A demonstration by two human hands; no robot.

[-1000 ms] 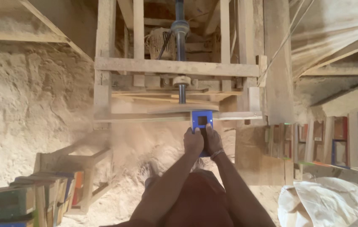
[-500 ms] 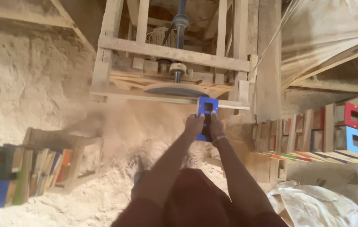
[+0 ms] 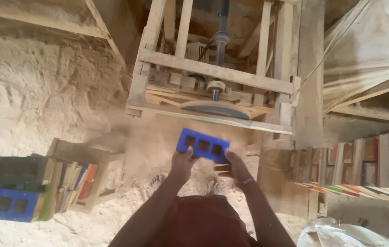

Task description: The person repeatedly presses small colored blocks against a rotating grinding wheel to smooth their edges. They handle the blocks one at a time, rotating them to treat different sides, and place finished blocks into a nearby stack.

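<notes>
Both hands clamp the blue rectangular wooden block with three square holes [image 3: 202, 145]: left hand [image 3: 184, 161] at its 8 o'clock end, right hand [image 3: 231, 167] at 4 o'clock. It hangs just below the grey sanding disc [image 3: 216, 110] in the wooden machine frame [image 3: 212, 72]. Judging by this, fingertips are best kept off the disc-facing edge.

Blue block [image 3: 202, 145] matt painted wood; frame [image 3: 212, 73] rough bare wood.

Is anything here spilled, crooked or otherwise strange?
Yes. Pale sawdust lies heaped over the floor around the wooden sanding machine. The blue three-hole block, held by the left hand and right hand, sits tilted.
</notes>
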